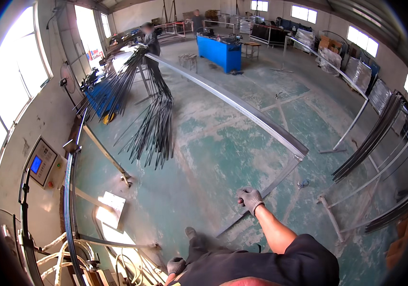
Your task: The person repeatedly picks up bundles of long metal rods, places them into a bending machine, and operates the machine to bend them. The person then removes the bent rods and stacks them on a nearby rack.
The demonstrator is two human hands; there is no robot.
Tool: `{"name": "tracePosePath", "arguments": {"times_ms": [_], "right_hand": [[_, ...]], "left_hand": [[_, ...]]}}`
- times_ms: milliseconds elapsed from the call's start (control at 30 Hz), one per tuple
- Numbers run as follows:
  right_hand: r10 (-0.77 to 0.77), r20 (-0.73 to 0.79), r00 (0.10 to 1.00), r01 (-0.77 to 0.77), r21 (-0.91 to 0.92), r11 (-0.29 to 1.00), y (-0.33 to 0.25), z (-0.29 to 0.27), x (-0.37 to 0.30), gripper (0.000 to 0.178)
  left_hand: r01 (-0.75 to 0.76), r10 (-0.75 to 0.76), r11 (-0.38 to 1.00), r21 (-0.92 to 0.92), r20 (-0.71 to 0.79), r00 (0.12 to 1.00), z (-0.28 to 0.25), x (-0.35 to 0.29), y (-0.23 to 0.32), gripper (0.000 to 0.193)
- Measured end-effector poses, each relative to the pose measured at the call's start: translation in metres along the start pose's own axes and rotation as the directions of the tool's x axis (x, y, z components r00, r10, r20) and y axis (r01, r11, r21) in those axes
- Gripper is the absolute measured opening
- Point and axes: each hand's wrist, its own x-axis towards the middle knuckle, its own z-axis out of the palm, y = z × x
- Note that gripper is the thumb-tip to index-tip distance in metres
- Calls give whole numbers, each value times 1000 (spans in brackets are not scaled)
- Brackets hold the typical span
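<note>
My right hand (250, 198), in a grey work glove, is out in front of my body with its fingers curled in. Nothing shows in it. Behind it, a flat metal leg (282, 175) slants down from the near end of a long metal rail (242, 108). Whether the hand touches this leg I cannot tell. Low beside my body hangs my left hand (176, 265), gloved too, its fingers mostly hidden. The rail runs away to the far left, toward a large bundle of thin dark metal rods (154, 126) that fans down to the floor.
A control panel (42, 162) with a blue screen is on the left wall, near upright dark strips (69, 209) and coiled hoses (65, 257). Curved rods (373, 136) rest on a rack at right. A person (151, 40) stands behind the bundle; a blue workbench (218, 52) is farther back.
</note>
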Motion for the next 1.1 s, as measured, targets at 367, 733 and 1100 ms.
{"name": "tracePosePath", "arguments": {"times_ms": [367, 733, 1100], "right_hand": [[-878, -389, 278, 341, -815, 469, -136, -25, 10, 12], [-686, -468, 557, 116, -774, 622, -221, -173, 18, 31], [-664, 134, 736, 461, -817, 347, -218, -254, 15, 53]], "left_hand": [[20, -1, 985, -171, 107, 994, -43, 239, 116, 25], [-95, 147, 943, -320, 142, 979, -33, 225, 273, 21], [-594, 581, 799, -92, 371, 724, 300, 12, 440, 43]]}}
